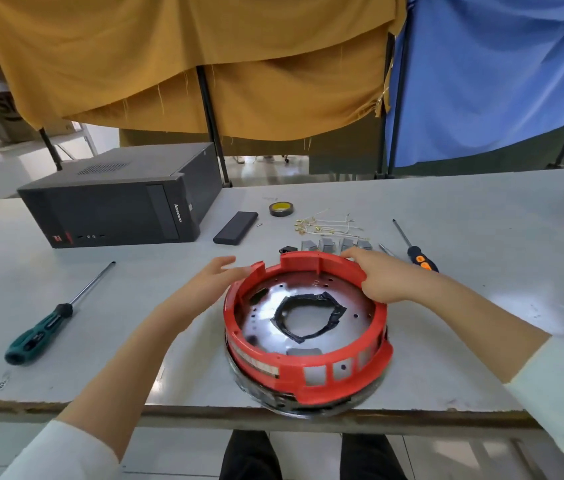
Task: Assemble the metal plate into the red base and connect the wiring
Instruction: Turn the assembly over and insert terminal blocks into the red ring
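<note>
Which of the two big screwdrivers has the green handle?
The green-handled screwdriver lies left of the red base; the other screwdriver, far right, has an orange-and-black handle.

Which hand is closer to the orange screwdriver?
The right hand. It rests on the red base's far rim, just beside the orange screwdriver. The left hand is across the base, farther away.

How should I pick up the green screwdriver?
Grab the green screwdriver by its fat ribbed handle, coming down from above. It lies flat on the table, handle nearest the person, thin metal shaft pointing away. The handle looks easiest to wrap fingers around.
</note>
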The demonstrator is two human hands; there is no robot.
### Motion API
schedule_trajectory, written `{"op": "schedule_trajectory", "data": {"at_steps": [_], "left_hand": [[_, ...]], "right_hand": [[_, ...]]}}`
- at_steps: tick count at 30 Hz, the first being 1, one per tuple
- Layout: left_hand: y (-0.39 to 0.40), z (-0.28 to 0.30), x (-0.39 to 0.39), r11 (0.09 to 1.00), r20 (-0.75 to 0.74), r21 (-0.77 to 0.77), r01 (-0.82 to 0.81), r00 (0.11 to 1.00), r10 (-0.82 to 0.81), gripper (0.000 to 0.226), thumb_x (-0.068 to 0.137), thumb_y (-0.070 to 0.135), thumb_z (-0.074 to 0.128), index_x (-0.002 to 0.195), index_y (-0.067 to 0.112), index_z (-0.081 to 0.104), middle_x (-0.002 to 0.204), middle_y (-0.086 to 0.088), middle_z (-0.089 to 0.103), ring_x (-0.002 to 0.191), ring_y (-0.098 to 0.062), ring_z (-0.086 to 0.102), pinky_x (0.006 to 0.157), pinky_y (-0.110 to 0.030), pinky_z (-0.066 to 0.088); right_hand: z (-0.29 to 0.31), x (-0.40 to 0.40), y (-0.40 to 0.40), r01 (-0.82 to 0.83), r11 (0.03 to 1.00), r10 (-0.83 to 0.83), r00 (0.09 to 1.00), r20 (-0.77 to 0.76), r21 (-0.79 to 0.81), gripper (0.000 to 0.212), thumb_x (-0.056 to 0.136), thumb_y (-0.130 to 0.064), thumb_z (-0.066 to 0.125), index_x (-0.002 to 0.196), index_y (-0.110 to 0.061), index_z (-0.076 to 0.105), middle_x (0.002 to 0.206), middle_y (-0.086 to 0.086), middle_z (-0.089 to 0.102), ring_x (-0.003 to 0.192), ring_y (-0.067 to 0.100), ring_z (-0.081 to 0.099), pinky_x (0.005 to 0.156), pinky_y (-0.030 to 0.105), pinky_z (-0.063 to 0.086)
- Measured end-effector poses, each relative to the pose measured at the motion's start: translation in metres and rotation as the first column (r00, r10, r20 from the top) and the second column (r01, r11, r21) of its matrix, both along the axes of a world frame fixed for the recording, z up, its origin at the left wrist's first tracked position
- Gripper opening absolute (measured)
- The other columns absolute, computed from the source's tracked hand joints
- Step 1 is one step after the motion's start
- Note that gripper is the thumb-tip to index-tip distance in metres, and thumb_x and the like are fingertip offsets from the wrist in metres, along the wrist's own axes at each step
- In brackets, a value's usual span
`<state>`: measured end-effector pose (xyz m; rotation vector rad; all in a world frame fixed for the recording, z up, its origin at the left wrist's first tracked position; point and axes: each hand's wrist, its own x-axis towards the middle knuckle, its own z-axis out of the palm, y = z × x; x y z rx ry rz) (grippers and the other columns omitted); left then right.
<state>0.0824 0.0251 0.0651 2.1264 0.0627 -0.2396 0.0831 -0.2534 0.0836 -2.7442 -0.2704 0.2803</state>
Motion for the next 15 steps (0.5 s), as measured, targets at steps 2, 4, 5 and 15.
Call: {"op": "schedule_trajectory", "data": {"at_steps": [2, 4, 5, 15], "left_hand": [[-0.012, 0.006, 0.009, 0.995, 0.128, 0.093, 0.043, 0.99, -0.055, 0.072, 0.084, 0.049, 0.069, 0.146, 0.033, 0.036, 0.144, 0.007, 0.043, 0.133, -0.015, 0.04, 0.107, -0.033, 0.032], [-0.032, 0.009, 0.018, 0.959, 0.228, 0.238, 0.153, 0.951, -0.208, 0.068, 0.088, 0.043, 0.067, 0.147, 0.03, 0.036, 0.148, 0.008, 0.04, 0.137, -0.013, 0.037, 0.107, -0.028, 0.029], [-0.043, 0.011, 0.022, 0.931, 0.239, 0.302, 0.206, 0.929, -0.283, 0.064, 0.089, 0.042, 0.066, 0.145, 0.028, 0.038, 0.147, 0.008, 0.042, 0.136, -0.011, 0.039, 0.106, -0.024, 0.029], [-0.051, -0.007, 0.029, 0.766, 0.3, 0.641, -0.056, 0.936, -0.183, 0.035, 0.102, 0.031, 0.041, 0.135, 0.022, 0.051, 0.128, -0.013, 0.062, 0.115, -0.034, 0.056, 0.089, -0.035, 0.042]], "right_hand": [[-0.002, 0.012, 0.003, -0.079, 0.996, 0.076, 0.995, 0.069, 0.037, 0.058, 0.091, 0.002, 0.041, 0.141, -0.026, 0.036, 0.139, 0.003, 0.049, 0.117, 0.023, 0.052, 0.086, 0.027, 0.045], [-0.005, 0.02, 0.011, -0.167, 0.975, 0.154, 0.983, 0.098, 0.148, 0.052, 0.093, 0.003, 0.043, 0.139, -0.022, 0.043, 0.141, 0.001, 0.049, 0.127, 0.017, 0.047, 0.096, 0.015, 0.034], [-0.005, 0.022, 0.016, -0.191, 0.962, 0.173, 0.979, 0.104, 0.197, 0.049, 0.093, 0.003, 0.046, 0.137, -0.019, 0.046, 0.139, 0.001, 0.051, 0.126, 0.015, 0.048, 0.095, 0.012, 0.032], [0.012, -0.001, -0.011, -0.031, 0.985, 0.023, 0.998, -0.052, -0.17, 0.056, 0.082, -0.044, 0.062, 0.128, -0.016, 0.046, 0.116, 0.002, 0.061, 0.1, 0.021, 0.06, 0.085, 0.032, 0.05]]}}
